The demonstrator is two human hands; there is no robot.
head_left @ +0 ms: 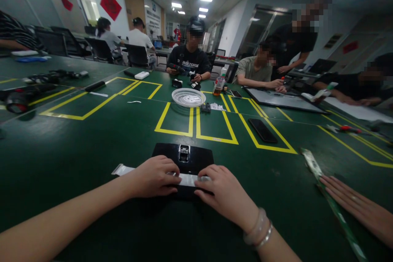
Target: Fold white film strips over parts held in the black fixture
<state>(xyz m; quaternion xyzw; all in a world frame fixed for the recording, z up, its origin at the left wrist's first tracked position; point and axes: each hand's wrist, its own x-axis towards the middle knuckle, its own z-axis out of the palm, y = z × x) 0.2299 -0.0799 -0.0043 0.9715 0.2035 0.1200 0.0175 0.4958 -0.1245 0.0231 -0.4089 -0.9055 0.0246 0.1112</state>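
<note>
Seen from where I stand, the left hand and right hand face each other, palms down, separated by a narrow gap. The fingers of both hands are bent inward, neither spread wide nor made into a fist. Each hand grips a pale strip near one end between thumb and fingers; the exact contact of the fingertips is partly hidden. The strip spans the gap, running crosswise, with a glossy, whitish middle section exposed. It lies over a black panel, directly below and just beyond both hands. The panel is dark and smooth, with a small rectangular metallic fitting set near its far edge, centred between the hands. A flat whitish piece projects beyond the left wrist; whether it belongs to the strip cannot be determined. Bracelets encircle the right wrist. The panel rests on a green table. Well to the right of the right hand, another person's hand lies extended against a long green-and-white strip.
</note>
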